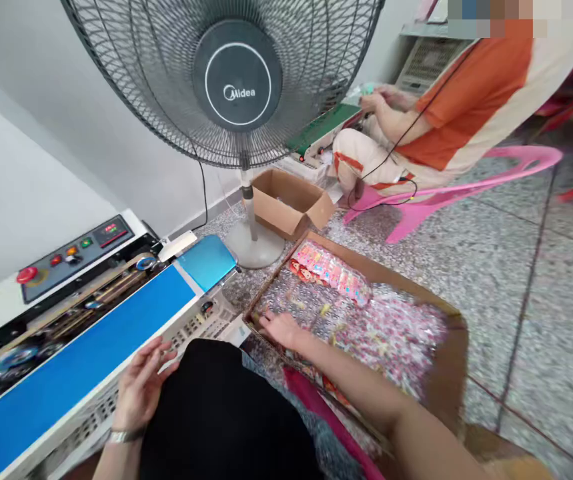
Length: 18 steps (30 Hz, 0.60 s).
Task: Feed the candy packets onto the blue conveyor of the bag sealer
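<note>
My left hand (143, 380) hangs beside the blue conveyor belt (116, 340), palm partly turned up, its loosely bent fingers apart with nothing in them. Reaching into a large cardboard box (411, 287), my right hand (282, 329) is near the box's left wall with its fingers stretched out. No held object shows there, though the picture is slightly blurred. Inside the box lies a strip of pink printed packets (333, 270) with red cartoon figures. A heap of small pink-and-white wrapped pieces (396, 333) fills its right part, smeared by motion.
A Midea standing fan (239, 77) rises ahead. An open carton (291, 200) stands behind its base. At left is a machine control panel (76, 253) with a red knob. A co-worker in orange and cream (471, 100) sits on a pink chair (466, 190) by a green belt (323, 127).
</note>
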Each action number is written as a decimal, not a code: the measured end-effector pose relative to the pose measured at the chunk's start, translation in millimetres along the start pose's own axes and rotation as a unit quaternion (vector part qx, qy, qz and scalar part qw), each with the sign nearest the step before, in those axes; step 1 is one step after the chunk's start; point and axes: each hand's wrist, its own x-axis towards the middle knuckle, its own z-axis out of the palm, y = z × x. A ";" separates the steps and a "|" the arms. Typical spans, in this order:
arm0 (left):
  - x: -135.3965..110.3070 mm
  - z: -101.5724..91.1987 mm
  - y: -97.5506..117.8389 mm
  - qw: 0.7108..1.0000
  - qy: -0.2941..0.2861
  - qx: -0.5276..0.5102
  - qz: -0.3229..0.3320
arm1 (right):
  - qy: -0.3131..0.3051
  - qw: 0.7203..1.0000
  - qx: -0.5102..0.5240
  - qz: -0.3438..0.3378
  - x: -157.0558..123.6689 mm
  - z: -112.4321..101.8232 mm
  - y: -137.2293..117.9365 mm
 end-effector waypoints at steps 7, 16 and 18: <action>0.8 4.1 2.4 1.000 -0.005 -0.004 -0.008 | -0.017 1.000 0.025 0.002 13.1 -1.5 -12.4; -0.5 12.1 -0.6 1.000 -0.002 0.031 -0.005 | 0.055 0.998 0.033 -0.017 -23.3 3.3 23.3; -2.6 23.5 -2.3 0.999 -0.012 0.049 0.000 | 0.087 0.995 0.042 -0.010 -28.7 -0.9 30.4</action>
